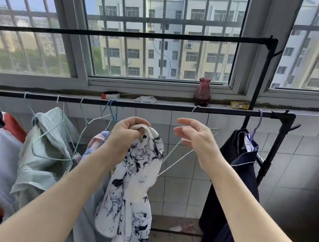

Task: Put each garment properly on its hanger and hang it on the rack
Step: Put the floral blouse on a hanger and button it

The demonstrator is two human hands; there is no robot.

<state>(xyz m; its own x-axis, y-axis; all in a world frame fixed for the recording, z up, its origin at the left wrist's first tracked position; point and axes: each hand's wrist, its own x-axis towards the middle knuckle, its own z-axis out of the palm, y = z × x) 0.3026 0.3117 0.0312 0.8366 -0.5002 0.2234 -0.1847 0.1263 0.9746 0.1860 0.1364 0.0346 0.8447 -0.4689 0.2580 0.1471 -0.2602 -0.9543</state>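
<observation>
The left hand (pixel 126 132) clenched the top of the floral white garment (pixel 136 178), which hung straight down below its fingers. The right hand (pixel 194 139) was released, fingers loosely curled, just in front of the white wire hanger (pixel 176 159) whose arm slanted toward the garment

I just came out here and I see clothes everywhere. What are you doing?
A person is hanging up laundry by the window. The left hand grips a white blouse with dark flowers, bunched at the top. The right hand is open beside a thin wire hanger hooked on the black rack bar. The blouse is not on the hanger yet. A green shirt and a dark garment already hang on the rack.
</observation>
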